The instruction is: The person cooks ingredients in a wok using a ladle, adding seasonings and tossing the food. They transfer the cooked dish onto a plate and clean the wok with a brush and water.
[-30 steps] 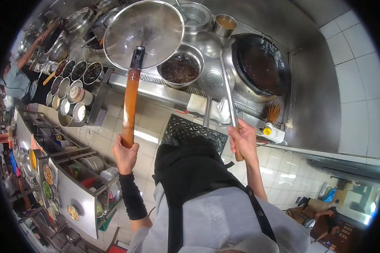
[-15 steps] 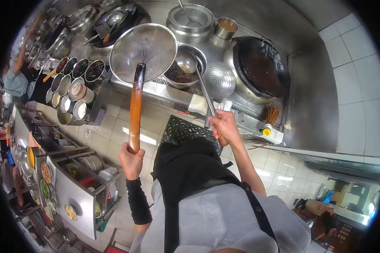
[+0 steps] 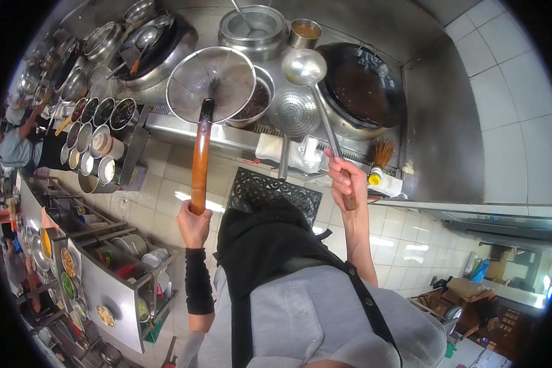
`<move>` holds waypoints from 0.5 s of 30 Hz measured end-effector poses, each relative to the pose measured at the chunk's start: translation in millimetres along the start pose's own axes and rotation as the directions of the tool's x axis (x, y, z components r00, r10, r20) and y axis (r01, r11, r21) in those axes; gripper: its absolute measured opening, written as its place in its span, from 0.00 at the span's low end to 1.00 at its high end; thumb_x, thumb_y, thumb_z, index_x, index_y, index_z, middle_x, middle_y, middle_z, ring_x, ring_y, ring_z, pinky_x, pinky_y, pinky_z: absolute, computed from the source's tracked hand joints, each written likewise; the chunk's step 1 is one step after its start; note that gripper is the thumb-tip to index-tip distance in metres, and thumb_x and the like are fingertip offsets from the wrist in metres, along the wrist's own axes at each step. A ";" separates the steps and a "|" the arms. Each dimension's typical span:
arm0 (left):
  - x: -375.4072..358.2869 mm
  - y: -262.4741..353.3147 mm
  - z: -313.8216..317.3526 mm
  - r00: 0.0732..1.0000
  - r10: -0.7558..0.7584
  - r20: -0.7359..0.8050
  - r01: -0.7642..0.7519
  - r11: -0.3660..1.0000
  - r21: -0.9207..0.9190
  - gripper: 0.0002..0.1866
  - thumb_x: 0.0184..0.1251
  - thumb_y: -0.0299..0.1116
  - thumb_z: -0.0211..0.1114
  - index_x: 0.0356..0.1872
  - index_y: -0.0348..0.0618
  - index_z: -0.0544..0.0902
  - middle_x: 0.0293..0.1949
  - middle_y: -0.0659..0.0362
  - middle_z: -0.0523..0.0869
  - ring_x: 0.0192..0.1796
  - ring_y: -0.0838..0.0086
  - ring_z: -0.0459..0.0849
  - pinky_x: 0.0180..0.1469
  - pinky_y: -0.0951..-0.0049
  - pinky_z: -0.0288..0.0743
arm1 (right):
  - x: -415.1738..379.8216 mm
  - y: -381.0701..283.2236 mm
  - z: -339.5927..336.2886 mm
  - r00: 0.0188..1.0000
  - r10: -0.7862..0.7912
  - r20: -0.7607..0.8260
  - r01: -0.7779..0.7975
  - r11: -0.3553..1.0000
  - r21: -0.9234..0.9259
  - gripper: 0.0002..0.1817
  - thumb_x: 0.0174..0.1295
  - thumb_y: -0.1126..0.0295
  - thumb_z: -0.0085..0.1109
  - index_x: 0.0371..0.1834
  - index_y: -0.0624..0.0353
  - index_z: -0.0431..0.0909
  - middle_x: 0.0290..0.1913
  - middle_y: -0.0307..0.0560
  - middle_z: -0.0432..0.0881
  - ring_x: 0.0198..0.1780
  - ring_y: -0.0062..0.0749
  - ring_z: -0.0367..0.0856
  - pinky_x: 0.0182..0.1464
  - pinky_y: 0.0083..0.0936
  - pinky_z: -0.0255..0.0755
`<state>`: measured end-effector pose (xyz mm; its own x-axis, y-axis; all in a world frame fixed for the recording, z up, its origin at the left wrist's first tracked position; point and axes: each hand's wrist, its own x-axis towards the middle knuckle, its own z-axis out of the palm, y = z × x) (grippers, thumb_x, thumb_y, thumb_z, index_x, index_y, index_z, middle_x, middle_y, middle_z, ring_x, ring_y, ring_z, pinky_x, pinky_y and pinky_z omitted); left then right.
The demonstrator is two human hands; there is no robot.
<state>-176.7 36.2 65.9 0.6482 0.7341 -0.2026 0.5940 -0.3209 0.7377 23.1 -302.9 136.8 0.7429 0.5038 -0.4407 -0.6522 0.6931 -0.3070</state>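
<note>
My left hand (image 3: 194, 224) is closed around the wooden handle of a round wire-mesh strainer (image 3: 193, 80), raised over the front of the stove. Behind the strainer, partly covered by it, sits a metal pot with dark contents (image 3: 260, 98). In my right hand (image 3: 348, 181) is the wooden grip of a steel ladle (image 3: 304, 67). The ladle's bowl hangs beside the large wok (image 3: 362, 89), which holds dark liquid. Below the ladle bowl a perforated skimmer (image 3: 294, 111) lies on the stove, its handle pointing toward me.
A wide pot (image 3: 253, 27) with a ladle in it and a small metal container (image 3: 305, 34) stand behind. A bamboo brush (image 3: 381, 153) and white cloths (image 3: 306, 153) lie along the front edge. Seasoning bowls (image 3: 124, 110) are at left. Another person (image 3: 21, 144) stands far left.
My right hand has lifted the ladle out of the pot and moved it right, toward the wok. The strainer remains in my left hand, slightly shifted in view.
</note>
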 end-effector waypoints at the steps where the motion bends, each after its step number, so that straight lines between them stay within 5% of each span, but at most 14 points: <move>1: -0.7 -0.6 9.9 1.000 0.001 0.005 -0.001 1.000 -0.001 0.19 0.48 0.29 0.70 0.43 0.31 0.82 0.34 0.45 0.89 0.38 0.56 0.90 0.47 0.62 0.81 | -0.6 -12.4 -9.0 1.000 -0.008 0.001 0.008 1.000 -0.006 0.17 0.70 0.77 0.55 0.60 0.73 0.74 0.30 0.43 0.76 0.17 0.17 0.65 0.12 0.16 0.59; 4: 0.0 -2.2 33.0 0.995 0.097 -0.015 -0.095 0.993 0.066 0.19 0.49 0.29 0.69 0.43 0.32 0.82 0.35 0.43 0.89 0.40 0.51 0.90 0.47 0.59 0.81 | -0.9 -43.7 -12.3 0.927 -0.319 -0.198 0.190 0.853 -0.486 0.17 0.71 0.76 0.54 0.59 0.76 0.73 0.32 0.45 0.76 0.18 0.18 0.67 0.13 0.18 0.59; 6: 5.0 -14.5 49.8 0.990 0.133 0.045 -0.136 0.987 0.088 0.18 0.48 0.29 0.69 0.42 0.33 0.82 0.36 0.40 0.88 0.42 0.46 0.88 0.45 0.55 0.80 | 8.5 -68.2 -34.1 0.810 -0.565 -0.159 0.053 0.340 -0.939 0.05 0.65 0.73 0.60 0.37 0.65 0.81 0.19 0.40 0.74 0.14 0.22 0.68 0.14 0.24 0.60; 7: 11.3 -24.1 49.9 0.985 0.161 0.063 -0.167 0.981 0.102 0.17 0.48 0.30 0.69 0.41 0.33 0.82 0.36 0.39 0.87 0.42 0.45 0.87 0.44 0.53 0.80 | 8.8 -77.1 -48.5 0.746 -0.652 -0.135 -0.050 0.148 -0.988 0.06 0.63 0.73 0.60 0.28 0.58 0.78 0.15 0.38 0.72 0.12 0.24 0.68 0.14 0.25 0.60; 9: 16.7 -34.7 53.0 0.967 0.242 0.085 -0.252 0.959 0.133 0.15 0.48 0.33 0.69 0.36 0.35 0.83 0.31 0.41 0.86 0.39 0.43 0.87 0.41 0.48 0.79 | 12.8 -86.7 -77.8 0.703 -0.710 -0.039 -0.037 0.019 -0.999 0.08 0.61 0.71 0.61 0.24 0.58 0.76 0.16 0.42 0.74 0.14 0.28 0.72 0.16 0.30 0.63; 10: 17.0 -32.1 49.9 0.970 0.214 0.120 -0.239 0.930 0.278 0.14 0.47 0.33 0.70 0.35 0.35 0.83 0.32 0.41 0.86 0.37 0.43 0.86 0.42 0.48 0.80 | 30.6 -97.5 -117.1 0.603 -0.749 0.273 -0.090 -0.405 -0.910 0.11 0.60 0.69 0.62 0.23 0.63 0.75 0.17 0.45 0.76 0.16 0.32 0.75 0.20 0.36 0.69; 12: 13.5 -40.0 52.1 0.977 0.207 -0.043 -0.186 0.940 0.286 0.15 0.48 0.31 0.70 0.38 0.36 0.82 0.34 0.41 0.87 0.38 0.40 0.86 0.46 0.49 0.81 | 38.4 -107.6 -156.6 0.473 -0.722 0.505 -0.262 -0.662 -0.702 0.15 0.59 0.65 0.61 0.36 0.71 0.83 0.31 0.64 0.86 0.32 0.63 0.85 0.38 0.54 0.77; 13: 18.0 -52.0 55.7 0.977 0.212 -0.021 -0.191 0.918 0.349 0.19 0.50 0.31 0.71 0.45 0.37 0.81 0.39 0.42 0.87 0.45 0.43 0.86 0.52 0.48 0.79 | 29.0 -81.4 -128.0 0.398 -0.805 0.439 -0.241 -0.554 -0.797 0.19 0.59 0.65 0.61 0.46 0.72 0.84 0.38 0.70 0.87 0.40 0.72 0.84 0.43 0.58 0.77; 14: 14.0 -49.5 50.9 0.971 0.227 -0.078 -0.192 0.929 0.316 0.21 0.53 0.33 0.68 0.48 0.37 0.78 0.46 0.43 0.85 0.53 0.45 0.83 0.57 0.47 0.75 | 44.7 -92.8 -159.8 0.346 -0.817 0.461 -0.172 -0.538 -0.825 0.17 0.59 0.67 0.60 0.43 0.73 0.82 0.33 0.64 0.87 0.32 0.63 0.84 0.40 0.48 0.80; 15: 10.8 -45.0 44.5 0.984 0.180 -0.008 -0.164 0.911 0.379 0.30 0.57 0.38 0.71 0.60 0.38 0.75 0.53 0.45 0.83 0.60 0.48 0.80 0.62 0.48 0.71 | 49.3 -108.2 -161.6 0.527 -0.841 0.123 -0.030 -0.163 -0.986 0.12 0.60 0.70 0.57 0.39 0.70 0.78 0.29 0.57 0.82 0.27 0.51 0.81 0.33 0.39 0.78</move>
<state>-175.2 31.9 1.8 0.7407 0.6690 -0.0610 0.6154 -0.6393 0.4610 105.9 -436.4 12.0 0.9586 -0.2538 0.1293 -0.0647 -0.6360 -0.7690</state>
